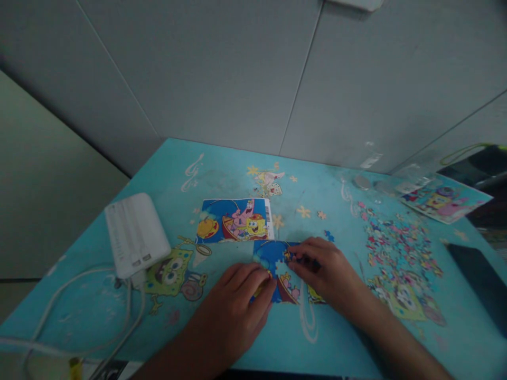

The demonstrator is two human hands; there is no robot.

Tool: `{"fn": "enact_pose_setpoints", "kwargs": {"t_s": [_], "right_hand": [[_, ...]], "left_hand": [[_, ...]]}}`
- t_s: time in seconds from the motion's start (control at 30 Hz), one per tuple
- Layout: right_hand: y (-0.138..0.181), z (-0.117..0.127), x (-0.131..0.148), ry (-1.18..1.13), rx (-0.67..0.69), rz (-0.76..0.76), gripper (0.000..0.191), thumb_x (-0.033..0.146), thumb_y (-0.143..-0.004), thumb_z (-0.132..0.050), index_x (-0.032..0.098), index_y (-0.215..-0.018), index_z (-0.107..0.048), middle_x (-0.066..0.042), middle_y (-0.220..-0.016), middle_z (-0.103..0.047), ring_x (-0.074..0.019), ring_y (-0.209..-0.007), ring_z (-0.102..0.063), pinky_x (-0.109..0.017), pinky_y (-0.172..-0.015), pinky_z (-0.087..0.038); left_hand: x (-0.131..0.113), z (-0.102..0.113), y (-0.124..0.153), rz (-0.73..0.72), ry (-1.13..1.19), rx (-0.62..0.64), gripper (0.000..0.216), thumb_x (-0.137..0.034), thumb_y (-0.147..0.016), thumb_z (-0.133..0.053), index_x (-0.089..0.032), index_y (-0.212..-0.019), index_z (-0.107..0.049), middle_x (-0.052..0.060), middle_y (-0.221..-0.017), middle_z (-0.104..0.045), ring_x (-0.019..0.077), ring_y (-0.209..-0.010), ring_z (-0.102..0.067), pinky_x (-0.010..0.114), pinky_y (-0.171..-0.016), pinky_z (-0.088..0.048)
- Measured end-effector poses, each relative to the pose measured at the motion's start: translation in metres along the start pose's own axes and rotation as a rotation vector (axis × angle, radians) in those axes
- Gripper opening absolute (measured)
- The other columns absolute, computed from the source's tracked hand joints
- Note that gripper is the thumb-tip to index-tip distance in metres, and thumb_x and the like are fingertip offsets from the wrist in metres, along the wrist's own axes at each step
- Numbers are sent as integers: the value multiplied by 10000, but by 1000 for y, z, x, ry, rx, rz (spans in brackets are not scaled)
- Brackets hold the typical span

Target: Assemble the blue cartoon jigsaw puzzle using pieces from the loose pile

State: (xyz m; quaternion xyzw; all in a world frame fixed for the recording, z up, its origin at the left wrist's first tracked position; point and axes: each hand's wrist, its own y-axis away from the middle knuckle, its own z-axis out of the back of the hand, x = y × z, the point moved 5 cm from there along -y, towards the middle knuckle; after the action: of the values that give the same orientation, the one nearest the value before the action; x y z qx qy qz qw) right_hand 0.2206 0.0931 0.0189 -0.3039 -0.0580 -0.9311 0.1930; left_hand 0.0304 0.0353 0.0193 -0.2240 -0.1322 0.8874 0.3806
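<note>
A partly assembled jigsaw puzzle (266, 252) with a blue background and cartoon figures lies between my hands, with a gap in its middle. My right hand (322, 264) pinches a small puzzle piece (288, 256) at the edge of that gap. My left hand (243, 298) rests over the puzzle's left part, thumb and fingers closed together; a small reddish bit shows at the fingertips, too small to name. Just above the puzzle lies a reference picture card (237, 220) with the same kind of scene. The hands hide parts of the puzzle.
Many loose puzzle pieces (396, 243) spread over the right side of the teal cartoon table (222, 174). A blue piece (328, 236) lies by my right hand. A white power bank (137, 232) with cables stands left. A dark phone-like slab (479, 282) and a picture sheet (447, 199) lie right.
</note>
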Motion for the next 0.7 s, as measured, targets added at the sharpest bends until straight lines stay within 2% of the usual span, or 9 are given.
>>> {"fn": "enact_pose_setpoints", "kwargs": {"t_s": [0.7], "right_hand": [[0,-4,2,48,-5,34,189,296,-940,-651,280,-1114,-721,-40,-939,-677,-192,-858,-617,-337,-792,-470]], "left_hand": [[0,0,-1,17,17,13,272,-165,-941,-550,-145,-1191,-656,88,-1113,-673,258,-1045,-605,456,-889,-570]]}}
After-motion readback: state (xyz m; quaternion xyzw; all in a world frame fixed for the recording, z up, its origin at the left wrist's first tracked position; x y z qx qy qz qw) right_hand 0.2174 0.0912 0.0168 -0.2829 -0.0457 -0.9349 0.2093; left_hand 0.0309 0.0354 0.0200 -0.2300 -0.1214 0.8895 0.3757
